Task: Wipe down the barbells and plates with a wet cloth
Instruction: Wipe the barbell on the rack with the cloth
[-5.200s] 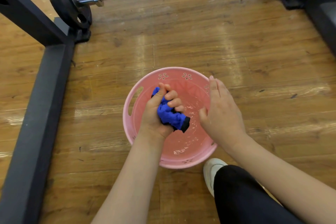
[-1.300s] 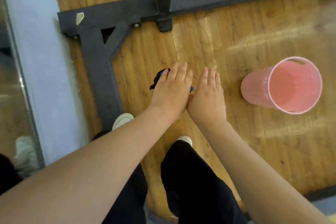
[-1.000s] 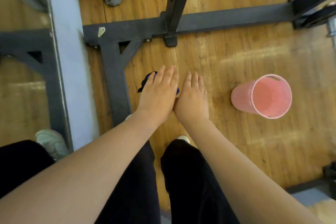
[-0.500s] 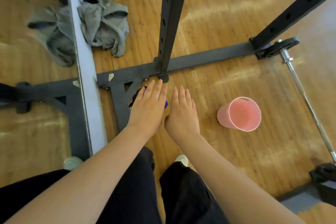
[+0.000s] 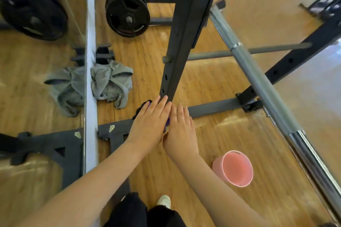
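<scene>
The person is standing over a wooden gym floor (image 5: pixel 212 83), both arms reaching forward and down. The left hand (image 5: pixel 149 121) and the right hand (image 5: pixel 181 129) are lying side by side with straight fingers, flat and palm down, their inner edges touching. Between and under them a blue cloth (image 5: pixel 167 124) is showing: a sliver of blue in the gap between the hands, and a dark edge of it is peeking out past the left hand's fingers. The hands are pressing flat on it rather than curling round it, so both are staying uncurled.

Just beyond the fingertips a black upright post (image 5: pixel 181 42) of the squat rack is rising toward the camera, bolted to a base beam (image 5: pixel 214 108) lying on the floor. A barbell (image 5: pixel 262 90) is running diagonally on the right, well above the floor, its chrome sleeve nearest the camera. A black weight plate (image 5: pixel 127 12) is standing on edge at the upper left, well apart from the hands. A pink bucket (image 5: pixel 234 168) is sitting on the floor near the right forearm. A crumpled grey garment (image 5: pixel 111 82) is lying beside a wall mirror (image 5: pixel 40 72), which is doubling it. Black trousers and one white shoe (image 5: pixel 164 201) are showing at the bottom.
</scene>
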`<state>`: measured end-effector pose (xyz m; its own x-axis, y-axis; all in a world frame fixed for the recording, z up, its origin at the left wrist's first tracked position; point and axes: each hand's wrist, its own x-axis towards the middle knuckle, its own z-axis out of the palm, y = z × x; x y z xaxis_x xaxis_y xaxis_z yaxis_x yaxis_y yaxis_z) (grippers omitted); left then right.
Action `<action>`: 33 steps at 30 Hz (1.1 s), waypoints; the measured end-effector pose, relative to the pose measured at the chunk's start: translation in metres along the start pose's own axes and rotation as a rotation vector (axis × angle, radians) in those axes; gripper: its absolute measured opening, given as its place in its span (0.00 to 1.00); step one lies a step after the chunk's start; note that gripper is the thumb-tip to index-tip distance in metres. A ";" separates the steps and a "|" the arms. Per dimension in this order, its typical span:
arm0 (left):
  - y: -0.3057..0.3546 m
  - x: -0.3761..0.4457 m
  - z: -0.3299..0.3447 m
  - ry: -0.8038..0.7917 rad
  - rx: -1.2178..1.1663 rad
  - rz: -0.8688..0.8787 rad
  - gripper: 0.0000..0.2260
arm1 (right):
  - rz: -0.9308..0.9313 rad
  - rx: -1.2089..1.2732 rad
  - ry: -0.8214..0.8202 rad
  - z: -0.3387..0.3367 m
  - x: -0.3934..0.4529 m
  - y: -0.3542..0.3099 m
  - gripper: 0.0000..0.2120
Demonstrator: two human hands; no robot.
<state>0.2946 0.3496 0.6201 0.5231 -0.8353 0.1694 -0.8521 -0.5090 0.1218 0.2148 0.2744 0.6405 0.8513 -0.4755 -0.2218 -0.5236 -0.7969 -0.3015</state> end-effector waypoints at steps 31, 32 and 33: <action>0.041 0.253 -0.143 0.224 0.050 1.048 0.34 | 0.540 -0.024 0.562 -0.201 0.057 0.017 0.39; 0.041 0.256 -0.141 0.197 0.044 1.044 0.38 | 0.561 -0.015 0.553 -0.202 0.058 0.019 0.40; 0.041 0.259 -0.141 0.186 0.025 1.040 0.40 | 0.584 0.002 0.542 -0.201 0.061 0.021 0.40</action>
<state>0.3974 0.1417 0.8069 -0.4722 -0.8189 0.3262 -0.8814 0.4328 -0.1894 0.2620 0.1537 0.8067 0.3369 -0.9314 0.1380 -0.8896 -0.3629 -0.2773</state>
